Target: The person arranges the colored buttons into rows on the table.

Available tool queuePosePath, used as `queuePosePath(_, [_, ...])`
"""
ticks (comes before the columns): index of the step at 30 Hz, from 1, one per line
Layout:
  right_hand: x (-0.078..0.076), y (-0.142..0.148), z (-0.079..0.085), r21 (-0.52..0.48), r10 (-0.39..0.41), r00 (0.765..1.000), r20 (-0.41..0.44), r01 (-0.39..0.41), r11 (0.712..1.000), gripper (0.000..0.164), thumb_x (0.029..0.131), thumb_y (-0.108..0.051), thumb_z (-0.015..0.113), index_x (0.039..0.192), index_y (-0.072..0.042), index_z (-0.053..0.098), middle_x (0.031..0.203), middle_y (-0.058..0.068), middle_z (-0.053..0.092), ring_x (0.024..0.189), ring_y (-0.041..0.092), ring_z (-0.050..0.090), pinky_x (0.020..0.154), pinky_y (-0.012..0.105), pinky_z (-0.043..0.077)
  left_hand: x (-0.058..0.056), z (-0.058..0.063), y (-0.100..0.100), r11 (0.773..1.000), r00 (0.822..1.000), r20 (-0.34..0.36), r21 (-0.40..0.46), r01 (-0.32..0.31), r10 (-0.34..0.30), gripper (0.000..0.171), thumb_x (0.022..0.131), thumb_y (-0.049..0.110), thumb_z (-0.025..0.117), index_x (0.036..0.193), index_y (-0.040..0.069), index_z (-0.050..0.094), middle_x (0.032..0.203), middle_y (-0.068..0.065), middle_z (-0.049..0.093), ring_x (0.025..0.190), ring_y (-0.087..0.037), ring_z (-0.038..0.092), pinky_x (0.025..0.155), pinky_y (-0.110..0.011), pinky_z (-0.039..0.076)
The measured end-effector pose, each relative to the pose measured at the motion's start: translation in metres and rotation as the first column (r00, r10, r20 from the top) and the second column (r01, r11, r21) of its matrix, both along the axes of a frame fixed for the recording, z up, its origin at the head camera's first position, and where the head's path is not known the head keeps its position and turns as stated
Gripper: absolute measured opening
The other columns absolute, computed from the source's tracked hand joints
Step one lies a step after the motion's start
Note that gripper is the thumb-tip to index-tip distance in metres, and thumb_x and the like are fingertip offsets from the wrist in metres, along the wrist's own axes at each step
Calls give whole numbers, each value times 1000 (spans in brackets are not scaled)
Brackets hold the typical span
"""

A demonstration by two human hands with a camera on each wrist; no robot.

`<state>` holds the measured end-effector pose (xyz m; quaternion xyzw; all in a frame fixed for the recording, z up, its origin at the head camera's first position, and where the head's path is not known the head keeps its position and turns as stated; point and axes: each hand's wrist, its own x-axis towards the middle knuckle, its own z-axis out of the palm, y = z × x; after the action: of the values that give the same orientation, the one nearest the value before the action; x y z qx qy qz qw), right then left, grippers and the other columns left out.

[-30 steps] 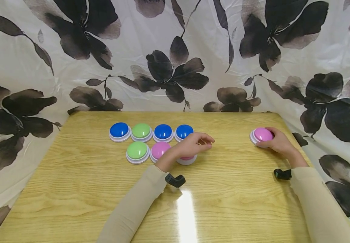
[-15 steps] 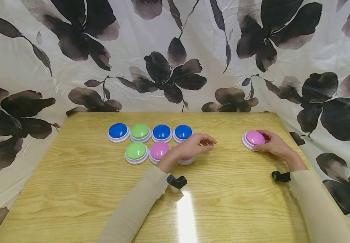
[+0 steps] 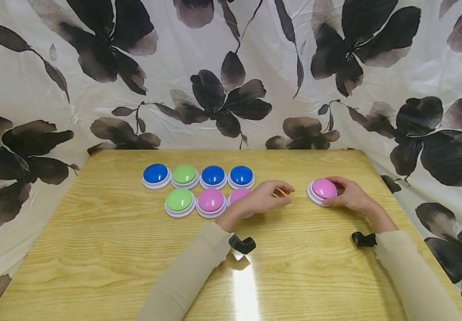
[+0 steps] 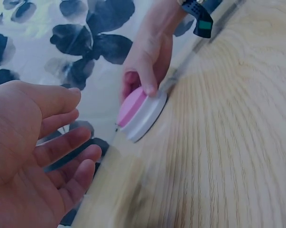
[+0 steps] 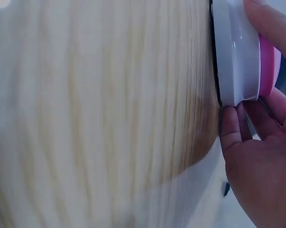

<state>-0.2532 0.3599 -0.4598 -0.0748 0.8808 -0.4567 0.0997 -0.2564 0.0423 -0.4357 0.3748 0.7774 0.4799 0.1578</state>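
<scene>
On the right side of the table, my right hand [image 3: 351,196] grips a pink dome push button [image 3: 323,189] with a white round base. In the right wrist view its fingers and thumb hold the white base [image 5: 237,52] by its sides; whether the base touches the wood I cannot tell. Holding nothing, my left hand [image 3: 268,196] hovers with loosely bent fingers, apart from the gripped button. Its wrist partly covers another pink button [image 3: 239,195], the rightmost of the front row. Beside that are a pink button [image 3: 210,200] and a green button [image 3: 179,200].
Behind the front row stands a back row: a blue button [image 3: 155,173], a green button [image 3: 184,174], and two more blue buttons, one middle button [image 3: 213,175] and one end button [image 3: 241,175]. A floral cloth [image 3: 231,53] hangs behind the wooden table [image 3: 114,258].
My right hand has brought the pink button leftward and slightly nearer. My left hand has shifted a little right, uncovering more of the buttons behind it.
</scene>
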Motion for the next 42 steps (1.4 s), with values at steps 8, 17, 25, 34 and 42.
queuePosePath(8, [4, -23, 2, 42, 55, 998, -40, -53, 998, 81, 75, -15, 86, 140, 5, 42, 132, 24, 52, 112, 32, 52, 90, 30, 46, -2, -1, 16, 999, 999, 15, -11, -31, 31, 41, 93, 15, 67, 130, 0, 58, 127, -14, 59, 107, -21, 58, 85, -18, 47])
queuePosePath(17, [7, -32, 3, -8, 91, 996, 7, -91, 996, 88, 76, -12, 84, 144, 9, 31, 141, 29, 40, 126, 42, 44, 104, 53, 37, -3, -12, 33, 983, 983, 21, -49, -179, 180, 52, 88, 18, 74, 135, 6, 55, 133, -9, 53, 120, -29, 52, 91, -25, 48])
queuePosePath(25, [8, -26, -1, -59, 90, 996, 4, -89, 994, 80, 77, -5, 82, 141, 10, 36, 140, 29, 42, 126, 42, 44, 105, 50, 36, -9, -33, 48, 961, 961, 12, -39, -276, 276, 71, 80, 27, 82, 140, 7, 50, 137, -7, 49, 126, -26, 48, 101, -29, 42])
queuePosePath(34, [4, -29, -8, -96, 89, 996, 3, -88, 991, 79, 76, -4, 83, 141, 7, 40, 140, 26, 44, 125, 38, 46, 97, 27, 44, -15, -47, 58, 949, 953, -47, -89, -302, 299, 81, 75, 30, 85, 142, 4, 47, 136, -8, 51, 120, -21, 52, 97, -24, 42])
queuePosePath(42, [4, -25, -10, -157, 75, 997, 9, -73, 985, 78, 75, -2, 83, 140, 6, 41, 140, 25, 44, 125, 38, 46, 92, 19, 45, -20, -52, 71, 906, 920, -226, -210, -367, 320, 79, 74, 43, 84, 138, 8, 53, 131, -6, 56, 120, -19, 50, 101, -27, 39])
